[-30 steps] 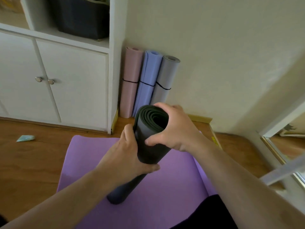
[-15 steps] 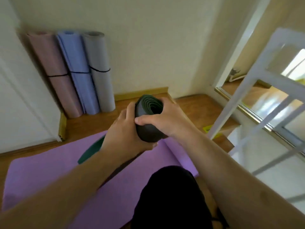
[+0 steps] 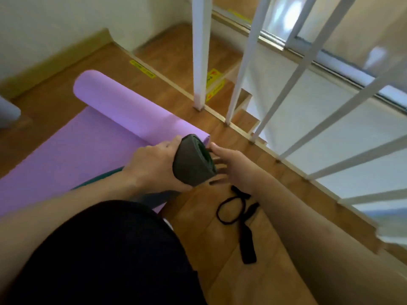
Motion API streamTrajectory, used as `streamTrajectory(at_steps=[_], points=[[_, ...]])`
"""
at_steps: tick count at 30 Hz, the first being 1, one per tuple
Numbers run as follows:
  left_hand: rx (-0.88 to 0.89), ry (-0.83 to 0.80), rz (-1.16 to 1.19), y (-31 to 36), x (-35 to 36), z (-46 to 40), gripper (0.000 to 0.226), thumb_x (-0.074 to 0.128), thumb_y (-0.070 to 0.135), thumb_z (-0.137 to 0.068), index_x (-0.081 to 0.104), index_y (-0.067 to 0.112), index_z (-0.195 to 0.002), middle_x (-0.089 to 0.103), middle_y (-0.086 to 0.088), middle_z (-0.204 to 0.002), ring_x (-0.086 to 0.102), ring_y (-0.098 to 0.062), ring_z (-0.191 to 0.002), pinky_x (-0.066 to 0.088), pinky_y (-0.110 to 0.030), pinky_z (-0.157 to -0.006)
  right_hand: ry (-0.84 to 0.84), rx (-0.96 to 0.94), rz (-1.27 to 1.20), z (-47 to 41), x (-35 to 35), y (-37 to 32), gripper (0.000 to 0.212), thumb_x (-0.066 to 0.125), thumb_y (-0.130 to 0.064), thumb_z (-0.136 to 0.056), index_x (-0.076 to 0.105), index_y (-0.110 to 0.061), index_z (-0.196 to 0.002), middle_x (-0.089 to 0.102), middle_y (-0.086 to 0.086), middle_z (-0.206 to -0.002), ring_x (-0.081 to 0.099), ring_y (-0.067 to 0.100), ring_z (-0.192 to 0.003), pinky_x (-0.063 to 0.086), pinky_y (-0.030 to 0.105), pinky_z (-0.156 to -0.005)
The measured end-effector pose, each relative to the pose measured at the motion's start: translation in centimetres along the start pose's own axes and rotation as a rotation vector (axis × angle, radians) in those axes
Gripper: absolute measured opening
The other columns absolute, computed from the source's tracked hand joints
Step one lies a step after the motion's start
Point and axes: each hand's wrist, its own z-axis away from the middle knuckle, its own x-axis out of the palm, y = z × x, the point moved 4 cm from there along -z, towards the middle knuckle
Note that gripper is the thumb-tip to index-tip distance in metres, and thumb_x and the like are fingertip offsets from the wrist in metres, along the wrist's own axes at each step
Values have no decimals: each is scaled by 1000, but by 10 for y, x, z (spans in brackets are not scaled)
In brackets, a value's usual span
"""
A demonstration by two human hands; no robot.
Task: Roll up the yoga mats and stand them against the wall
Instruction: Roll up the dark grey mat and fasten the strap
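Dark mat (image 3: 193, 160): rolled, gripped in my left hand (image 3: 154, 164) above purple mat's floor-side edge, unstrapped | right hand (image 3: 229, 164): fingers spread, holding nothing, beside roll end | strap (image 3: 236, 208): on floor | purple mat (image 3: 92, 137): part-rolled at far end | left: strapping, finishing purple, standing both at wall.

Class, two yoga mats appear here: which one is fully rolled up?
The dark grey mat, gripped by the left hand, is a complete roll. The purple mat is only partly rolled, still spread on the floor.
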Motion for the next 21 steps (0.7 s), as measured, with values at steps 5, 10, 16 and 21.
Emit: streamTrajectory(at_steps=[5,10,16,21], points=[[8,-54,-33,2,21,-22,109,74,88,-52,38,38,-141,69,11,-116,70,-16,-93,61,-39,-79,513,122,269,-56,-68,94,56,64,-37,-105,46,-25,-156,58,5,-132,64,18,-92,64,41,-81],[15,-53,-35,-6,21,-25,108,77,86,-54,37,38,-143,68,11,-119,68,-17,-96,58,-37,-77,563,298,622,-101,-92,145,98,77,-42,-95,9,-53,-164,17,13,-165,29,47,-146,50,56,-104],[-9,5,-9,-19,6,-20,108,84,80,-55,37,39,-144,68,12,-118,56,-11,-88,51,-33,-73,724,181,977,-110,-100,136,54,75,-21,-90,48,-11,-137,59,12,-133,53,34,-121,48,44,-104],[-70,57,71,-33,-21,-1,111,85,78,-52,35,42,-145,67,13,-119,63,-16,-97,58,-39,-78,794,17,716,-80,-110,102,19,66,-30,-92,58,-16,-102,65,6,-98,57,29,-98,56,50,-94]])
